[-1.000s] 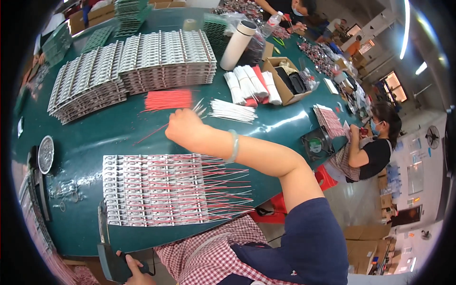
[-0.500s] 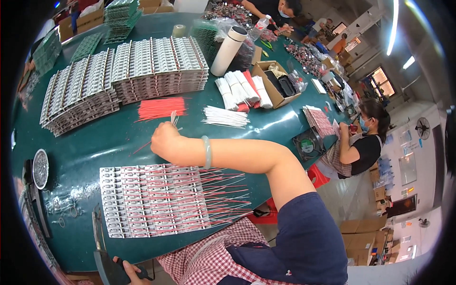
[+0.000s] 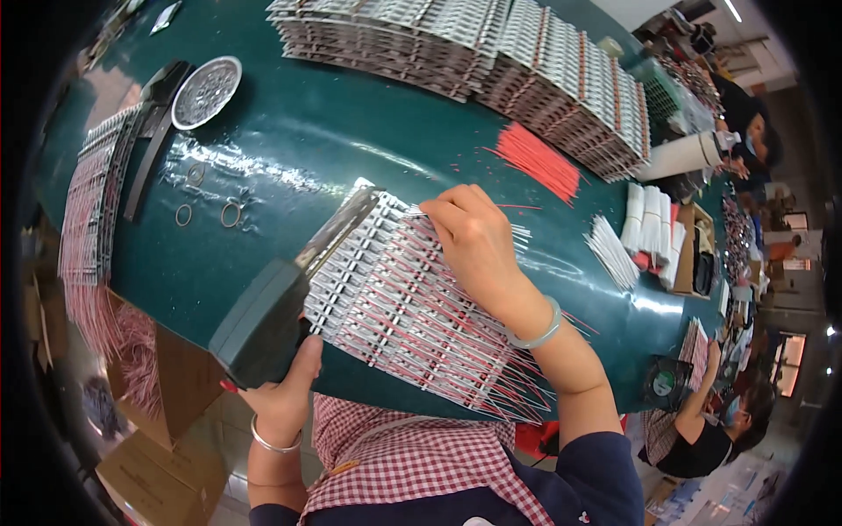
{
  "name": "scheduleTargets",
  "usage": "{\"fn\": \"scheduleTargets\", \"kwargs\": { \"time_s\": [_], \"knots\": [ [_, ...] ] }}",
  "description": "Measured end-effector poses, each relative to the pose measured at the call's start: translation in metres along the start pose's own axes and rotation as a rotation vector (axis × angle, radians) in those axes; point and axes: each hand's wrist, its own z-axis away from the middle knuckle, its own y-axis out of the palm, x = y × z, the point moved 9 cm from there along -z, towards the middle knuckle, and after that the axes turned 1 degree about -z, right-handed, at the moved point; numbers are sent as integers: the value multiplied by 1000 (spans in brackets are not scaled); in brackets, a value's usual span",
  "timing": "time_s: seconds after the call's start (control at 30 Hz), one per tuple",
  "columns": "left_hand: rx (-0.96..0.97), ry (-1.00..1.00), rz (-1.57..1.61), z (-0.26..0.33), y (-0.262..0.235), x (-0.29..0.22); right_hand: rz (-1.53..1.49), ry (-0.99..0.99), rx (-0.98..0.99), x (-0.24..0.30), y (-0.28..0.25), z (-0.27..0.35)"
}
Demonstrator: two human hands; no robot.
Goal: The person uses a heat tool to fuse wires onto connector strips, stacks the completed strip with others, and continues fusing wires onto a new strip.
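My left hand (image 3: 285, 399) grips a dark green handheld tool (image 3: 263, 320) with a long flat metal front end. That end lies over the upper left edge of a panel of small circuit boards (image 3: 338, 298). At the panel's far edge, close to the metal end, the fingertips of my right hand (image 3: 478, 250) are closed in a pinch. White wire ends (image 3: 521, 234) and a red wire (image 3: 523, 207) stick out behind this hand. Rows of red and white wires (image 3: 500, 386) lie across the panel and hang past its right side. The exact contact under my fingertips is hidden.
Stacked panels (image 3: 570, 96) stand at the back. Piles of red wires (image 3: 537, 162) and white wires (image 3: 611, 252) lie to the right. A metal bowl (image 3: 207, 93), loose rings (image 3: 231, 215) and wired panels (image 3: 92, 202) are at left. Another person (image 3: 702, 421) works at far right.
My view has turned left. My right hand has moved from beside the red wire pile to the panel's far edge. The tool in my left hand has come up over the panel.
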Motion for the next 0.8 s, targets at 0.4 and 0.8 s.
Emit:
{"fn": "scheduleTargets", "kwargs": {
  "time_s": [0.4,0.8],
  "knots": [
    [147,61,-296,-16,33,5,2,-39,-33,4,17,21],
    [184,155,-344,-18,44,0,36,-71,-11,9,21,19]
  ]
}}
